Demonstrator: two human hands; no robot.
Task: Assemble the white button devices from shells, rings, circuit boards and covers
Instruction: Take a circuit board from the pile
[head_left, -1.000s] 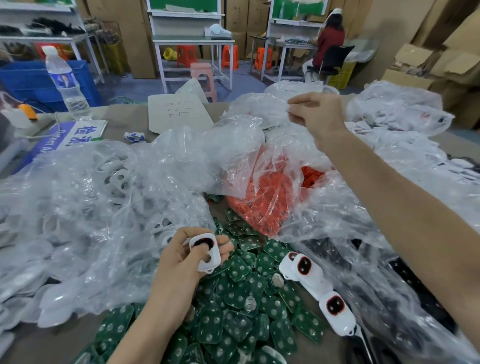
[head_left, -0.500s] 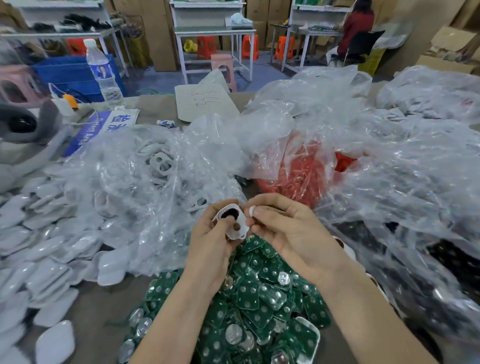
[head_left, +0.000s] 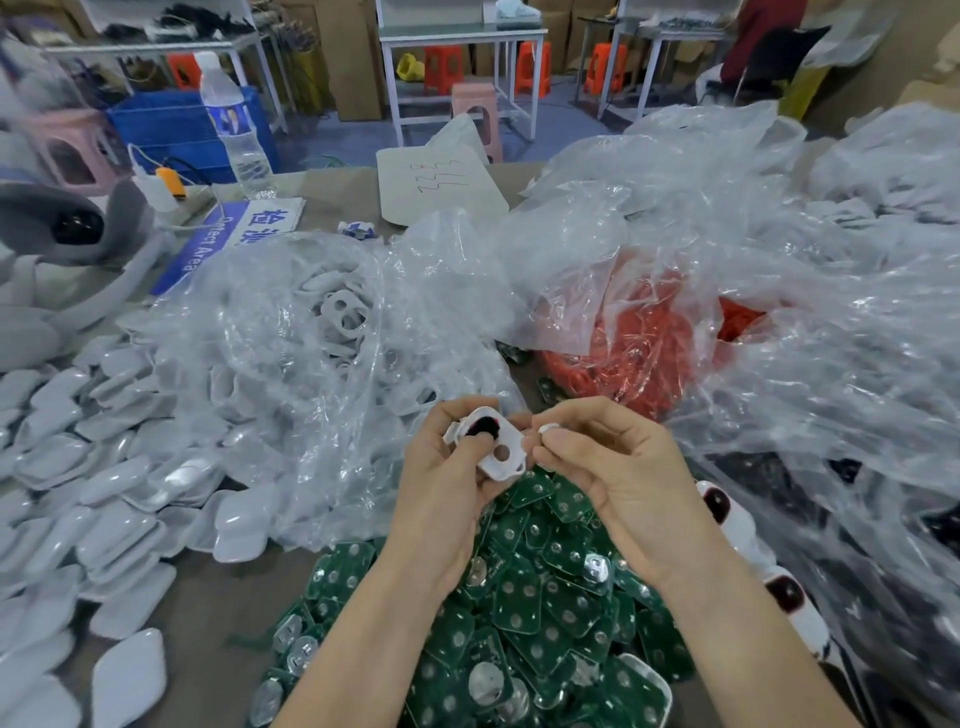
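Clear bag (head_left: 571, 270) holds orange rings (head_left: 639, 353); left hand (head_left: 441, 499) grips a white shell (head_left: 498, 453), right hand (head_left: 618, 478) pinches a small white piece (head_left: 549, 428), mostly hidden

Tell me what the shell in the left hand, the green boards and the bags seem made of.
The shell: seemingly moulded white plastic, smooth, with clean round holes. The green boards: probably glossy laminate, dotted with silver metal pads. The bags: thin clear plastic film, crinkled, catching glare.

Plastic bags (head_left: 322, 374) crowding circuit boards (head_left: 524, 613)
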